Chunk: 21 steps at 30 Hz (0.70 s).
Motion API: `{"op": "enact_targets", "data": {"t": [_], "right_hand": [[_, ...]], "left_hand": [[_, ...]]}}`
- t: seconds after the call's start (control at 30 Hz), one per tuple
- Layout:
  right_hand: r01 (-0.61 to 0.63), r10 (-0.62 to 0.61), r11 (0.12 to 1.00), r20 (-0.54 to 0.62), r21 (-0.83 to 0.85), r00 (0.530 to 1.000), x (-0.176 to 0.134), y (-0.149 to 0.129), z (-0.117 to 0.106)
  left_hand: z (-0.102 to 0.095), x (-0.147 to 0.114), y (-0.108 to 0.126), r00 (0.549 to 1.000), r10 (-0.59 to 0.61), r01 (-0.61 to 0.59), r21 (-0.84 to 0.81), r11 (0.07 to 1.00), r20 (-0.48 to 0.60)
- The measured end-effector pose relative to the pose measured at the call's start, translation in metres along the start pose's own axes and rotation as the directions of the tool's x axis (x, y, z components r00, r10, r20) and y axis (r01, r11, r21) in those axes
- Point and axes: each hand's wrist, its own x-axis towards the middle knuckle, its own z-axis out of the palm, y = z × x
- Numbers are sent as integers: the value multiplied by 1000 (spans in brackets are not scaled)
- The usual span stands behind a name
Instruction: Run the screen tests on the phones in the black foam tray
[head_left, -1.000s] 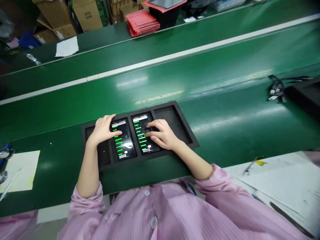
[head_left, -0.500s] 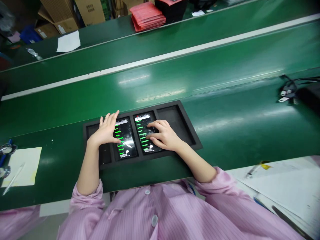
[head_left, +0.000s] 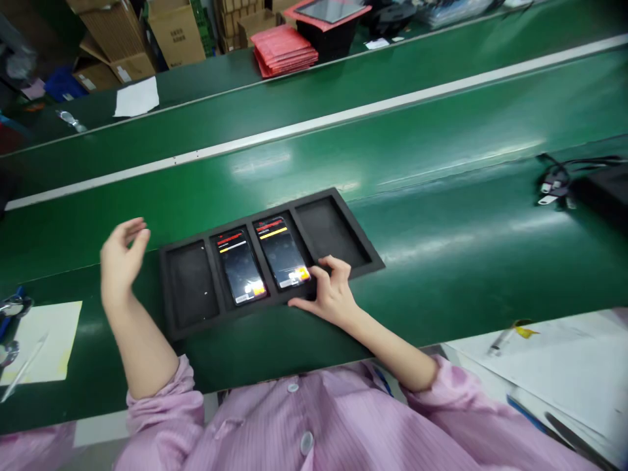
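Text on both phone screens (head_left: pixel 240 265) is way too small to read, and the black box (head_left: pixel 601 193) gets chopped off by the right edge.

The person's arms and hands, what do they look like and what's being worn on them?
Both hands are bare: the left hand and right hand have no gloves, rings or wrist straps showing. The forearms are uncovered, with pink, finely striped sleeves gathered near the elbows. They belong to a button-front smock with pale round buttons.
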Motion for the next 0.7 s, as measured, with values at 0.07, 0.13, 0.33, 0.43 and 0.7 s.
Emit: {"op": "enact_targets", "data": {"t": [0.07,0.13,0.33,0.43,0.7], "right_hand": [[-67,67,996,-4,-50,998,13,2,10],[-138,146,982,54,-133,988,30,1,19],[-83,147,964,250,-251,957,45,4,27],[37,5,982,220,-187,976,28,14,21],[-36,54,996,229,-81,972,21,5,-9]], "left_hand": [[-16,3,-14,972,-75,59,-79,995,-221],[-27,5,-25,926,-103,62,-124,990,-363],[-36,3,-35,897,-93,20,-171,985,-432],[-29,3,-29,927,-100,42,-165,985,-361],[-17,4,-24,962,-66,46,-80,996,-264]]}}
